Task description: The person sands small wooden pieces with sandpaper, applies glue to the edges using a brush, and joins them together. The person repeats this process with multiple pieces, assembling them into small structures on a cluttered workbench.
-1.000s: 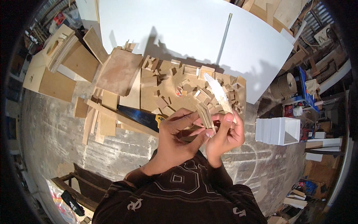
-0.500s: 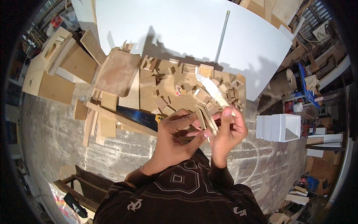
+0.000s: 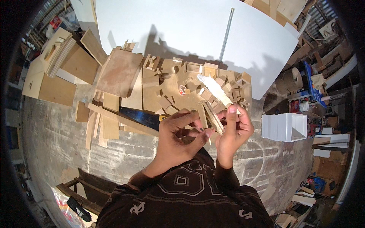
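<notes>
My left hand [image 3: 176, 133] is closed with its thumb and fingers around a small wooden piece [image 3: 202, 116], held above the cluttered board. Close against it, a second wooden strip [image 3: 213, 120] leans at an angle, with a narrow gap between the two; its lower end meets my right hand. In my right hand [image 3: 234, 129], thumb and fingers pinch a flat wooden stick [image 3: 226, 102] whose far end is thickly coated in something white and glossy, like glue. My right palm and the fingers behind the pieces are partly hidden.
Several small wood blocks [image 3: 166, 102] cover a brown board [image 3: 152, 98]. A handsaw [image 3: 138, 117] lies among wood strips [image 3: 110, 117] at the left. A reddish-brown panel [image 3: 121, 72] is beyond it. A white sheet [image 3: 182, 26] stands behind, and a white box [image 3: 283, 127] is at the right.
The gap between the two wooden pieces looks slightly wider. My left hand has shifted a little left, while my right hand and the coated stick have moved only slightly.
</notes>
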### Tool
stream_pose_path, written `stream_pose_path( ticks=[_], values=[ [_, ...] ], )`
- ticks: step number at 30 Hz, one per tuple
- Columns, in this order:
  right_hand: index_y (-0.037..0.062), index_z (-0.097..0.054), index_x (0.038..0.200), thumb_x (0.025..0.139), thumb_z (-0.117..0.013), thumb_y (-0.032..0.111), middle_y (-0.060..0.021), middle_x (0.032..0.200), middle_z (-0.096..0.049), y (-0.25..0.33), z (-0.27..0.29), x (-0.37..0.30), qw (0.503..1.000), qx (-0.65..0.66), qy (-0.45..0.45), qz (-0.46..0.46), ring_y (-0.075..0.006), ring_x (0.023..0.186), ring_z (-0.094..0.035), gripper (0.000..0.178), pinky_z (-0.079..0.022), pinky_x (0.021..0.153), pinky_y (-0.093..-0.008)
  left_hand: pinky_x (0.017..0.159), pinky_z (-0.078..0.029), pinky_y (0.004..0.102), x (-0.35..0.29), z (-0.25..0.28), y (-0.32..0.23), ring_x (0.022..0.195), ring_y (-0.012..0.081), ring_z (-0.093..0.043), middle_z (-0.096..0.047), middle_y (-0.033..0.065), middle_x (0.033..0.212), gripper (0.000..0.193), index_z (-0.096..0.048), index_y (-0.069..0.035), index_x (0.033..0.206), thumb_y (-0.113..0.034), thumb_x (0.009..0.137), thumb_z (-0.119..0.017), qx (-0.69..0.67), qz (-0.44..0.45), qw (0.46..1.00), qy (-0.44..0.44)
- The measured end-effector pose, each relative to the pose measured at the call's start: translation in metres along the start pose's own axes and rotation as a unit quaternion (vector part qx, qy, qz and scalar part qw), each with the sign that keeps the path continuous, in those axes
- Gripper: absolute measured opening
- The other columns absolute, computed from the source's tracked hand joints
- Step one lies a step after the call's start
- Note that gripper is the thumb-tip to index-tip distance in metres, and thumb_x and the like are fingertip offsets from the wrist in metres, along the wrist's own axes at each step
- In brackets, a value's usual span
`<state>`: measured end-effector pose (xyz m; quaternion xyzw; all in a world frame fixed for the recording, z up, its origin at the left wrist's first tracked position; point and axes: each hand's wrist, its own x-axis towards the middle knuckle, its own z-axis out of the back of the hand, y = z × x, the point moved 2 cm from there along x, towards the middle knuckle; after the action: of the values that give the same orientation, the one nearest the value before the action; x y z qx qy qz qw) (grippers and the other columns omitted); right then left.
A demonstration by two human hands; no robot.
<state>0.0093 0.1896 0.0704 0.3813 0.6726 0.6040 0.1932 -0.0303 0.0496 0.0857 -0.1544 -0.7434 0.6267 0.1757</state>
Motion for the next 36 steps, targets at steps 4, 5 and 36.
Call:
stream_pose_path(
  ticks=[4,5,36],
  values=[
    [-0.0048,-0.065,0.104,0.099,-0.064,0.017,-0.0114,0.070,-0.070,-0.006,-0.003,-0.003,1.000,-0.009,-0.015,0.025,-0.0081,0.056,-0.061,0.022,-0.045,0.051,-0.0205,0.070,-0.058,0.0205,0.003,-0.001,0.005,0.086,0.0092,-0.064,-0.062,0.0066,0.096,0.029,-0.068,0.008,0.109,0.006,0.081,-0.075,-0.007,0.001,1.000,-0.001],
    [-0.0046,-0.066,0.105,0.099,-0.064,0.016,-0.0112,0.070,-0.070,-0.008,-0.003,-0.004,0.999,-0.009,-0.019,0.029,-0.0078,0.058,-0.061,0.022,-0.044,0.052,-0.0202,0.070,-0.058,0.0202,0.004,-0.001,0.005,0.086,0.0090,-0.064,-0.062,0.0065,0.097,0.029,-0.068,0.008,0.110,0.006,0.081,-0.074,-0.023,0.003,1.000,-0.008],
    [-0.0047,-0.072,0.096,0.093,-0.072,0.015,-0.0033,0.057,-0.058,-0.019,0.048,0.053,0.991,0.000,-0.007,-0.133,-0.0099,0.045,-0.054,0.020,-0.039,0.037,-0.0247,0.079,-0.056,0.0321,0.021,0.034,0.044,0.085,0.0152,-0.065,-0.069,0.0193,0.120,0.051,-0.065,0.005,0.123,-0.016,0.079,-0.079,-0.303,0.144,0.901,0.275]
  ],
)
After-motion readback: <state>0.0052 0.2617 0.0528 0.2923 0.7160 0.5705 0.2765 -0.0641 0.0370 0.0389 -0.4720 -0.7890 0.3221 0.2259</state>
